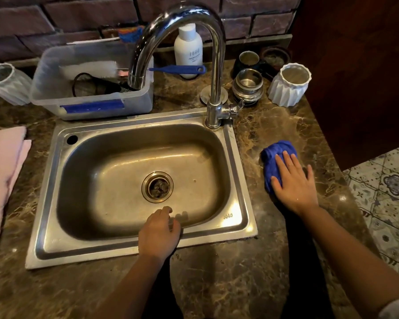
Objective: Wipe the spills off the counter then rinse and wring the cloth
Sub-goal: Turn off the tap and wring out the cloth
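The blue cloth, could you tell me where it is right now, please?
In the head view the blue cloth lies on the counter to the right of the sink, pressed flat under the right hand.

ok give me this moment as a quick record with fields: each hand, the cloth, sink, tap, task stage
right hand: flat, fingers straight, pressing the blue cloth onto the counter
left hand: fingers loosely curled over the sink's near rim, holding nothing
blue cloth: bunched, on the counter right of the sink
sink: no standing water visible
tap: no water running
task stage: wiping; rinse and wring not yet done
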`<state>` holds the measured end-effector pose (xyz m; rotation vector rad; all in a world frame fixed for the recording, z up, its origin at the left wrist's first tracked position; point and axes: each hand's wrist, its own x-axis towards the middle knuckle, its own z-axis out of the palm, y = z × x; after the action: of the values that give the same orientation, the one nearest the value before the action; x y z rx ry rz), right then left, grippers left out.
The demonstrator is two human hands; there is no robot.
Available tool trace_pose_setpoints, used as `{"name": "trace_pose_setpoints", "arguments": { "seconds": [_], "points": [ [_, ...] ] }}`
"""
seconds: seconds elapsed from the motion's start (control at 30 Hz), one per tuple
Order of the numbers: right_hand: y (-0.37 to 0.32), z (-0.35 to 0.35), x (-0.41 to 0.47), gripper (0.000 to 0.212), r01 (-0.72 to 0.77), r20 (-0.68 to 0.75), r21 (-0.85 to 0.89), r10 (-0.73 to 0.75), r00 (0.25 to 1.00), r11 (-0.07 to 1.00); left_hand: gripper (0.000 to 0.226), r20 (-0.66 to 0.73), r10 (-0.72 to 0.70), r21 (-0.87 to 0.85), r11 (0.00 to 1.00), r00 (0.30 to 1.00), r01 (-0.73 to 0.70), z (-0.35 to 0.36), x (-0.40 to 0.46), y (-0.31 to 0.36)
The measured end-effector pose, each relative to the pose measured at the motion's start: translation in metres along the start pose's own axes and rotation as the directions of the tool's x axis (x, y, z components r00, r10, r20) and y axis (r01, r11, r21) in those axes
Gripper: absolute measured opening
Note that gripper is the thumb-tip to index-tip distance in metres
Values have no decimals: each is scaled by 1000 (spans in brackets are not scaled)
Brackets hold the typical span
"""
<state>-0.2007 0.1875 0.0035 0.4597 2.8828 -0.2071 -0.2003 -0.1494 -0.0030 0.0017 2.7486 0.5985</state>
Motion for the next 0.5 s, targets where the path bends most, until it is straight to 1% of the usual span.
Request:
{"name": "trace_pose_setpoints", "arguments": {
  "seconds": [0.17, 0.23, 0.4, 0.5],
  "points": [
    [10, -9, 37, 64, 5, -15, 28, -4, 1000, 1000, 38, 11, -44, -13, 999, 999, 44, 0, 1, 3],
    [12, -12, 47, 65, 17, -32, 42, -15, 999, 999, 38, 0, -49, -8, 999, 999, 49, 0, 1, 2],
    [16, -16, 60, 59, 55, -46, 54, -53, 998, 997, 35, -13, -35, -5, 999, 999, 35, 1, -1, 2],
    [16, -17, 59, 59, 54, -40, 58, -52, 998, 997, 34, -2, -43, 11, 999, 999, 43, -2, -2, 3]
  ]
}}
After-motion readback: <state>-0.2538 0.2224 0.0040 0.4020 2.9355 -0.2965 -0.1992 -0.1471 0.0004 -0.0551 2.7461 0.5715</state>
